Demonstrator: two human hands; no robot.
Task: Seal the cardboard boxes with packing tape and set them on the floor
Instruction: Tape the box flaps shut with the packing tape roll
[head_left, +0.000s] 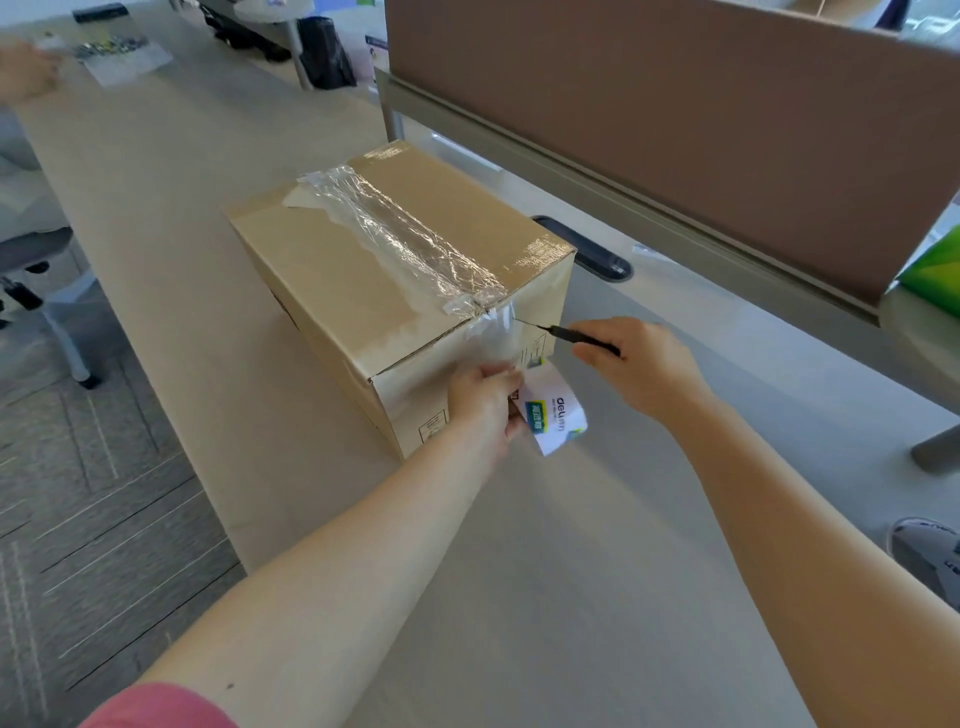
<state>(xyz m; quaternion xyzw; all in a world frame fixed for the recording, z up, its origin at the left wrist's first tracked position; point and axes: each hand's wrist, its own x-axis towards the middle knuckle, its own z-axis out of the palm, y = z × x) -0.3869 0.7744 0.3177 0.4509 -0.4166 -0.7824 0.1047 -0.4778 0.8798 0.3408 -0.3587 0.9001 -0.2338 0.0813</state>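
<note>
A closed cardboard box (363, 270) lies on the table (571, 545), with a wrinkled strip of clear tape (400, 239) running along its top seam and down the near end. My left hand (485, 405) grips the tape roll (556, 415), white core with a printed label, against the box's near end. My right hand (636, 364) holds a black-handled cutter (576, 335). Its thin blade touches the stretched tape at the box's near top corner.
A brown partition screen (675, 130) runs along the table's far side, with a dark cable port (587, 249) beside the box. Another person's hand (26, 73) and small items sit at the far left. An office chair (36, 275) stands on the carpet at left.
</note>
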